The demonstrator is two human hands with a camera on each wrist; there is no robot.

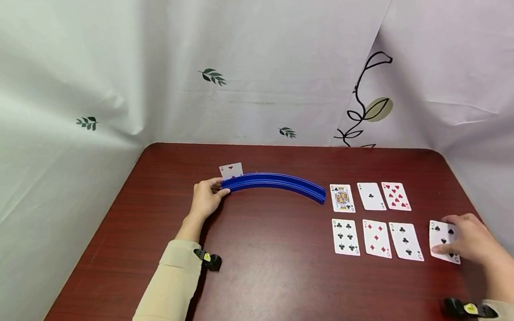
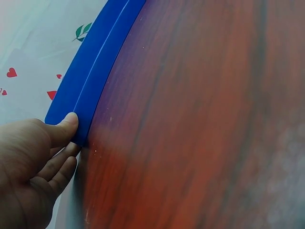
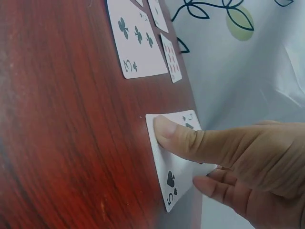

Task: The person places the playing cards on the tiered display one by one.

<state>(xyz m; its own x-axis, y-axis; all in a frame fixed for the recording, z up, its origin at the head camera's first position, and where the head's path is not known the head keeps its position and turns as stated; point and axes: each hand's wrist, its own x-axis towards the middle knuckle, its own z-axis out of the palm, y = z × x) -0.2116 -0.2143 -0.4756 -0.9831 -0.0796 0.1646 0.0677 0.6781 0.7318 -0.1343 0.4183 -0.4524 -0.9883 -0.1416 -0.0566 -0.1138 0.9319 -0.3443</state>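
Observation:
My left hand [image 1: 206,198] pinches the left end of a curved blue card holder [image 1: 278,181] between thumb and fingers. A hearts card [image 1: 230,169] shows behind that end, its lower part hidden by the holder. At the table's right side my right hand [image 1: 474,239] grips a five of spades [image 3: 164,160], thumb on its face and fingers at the far edge, partly underneath. Left of it, face up, lie a three of clubs [image 1: 405,241], a five of diamonds [image 1: 376,239] and a six of clubs [image 1: 346,237].
Behind that row lie a king of clubs [image 1: 342,198], an ace of clubs [image 1: 371,196] and a hearts card with several pips [image 1: 396,196]. The dark red wooden table [image 1: 274,283] ends at a white printed curtain [image 1: 261,100].

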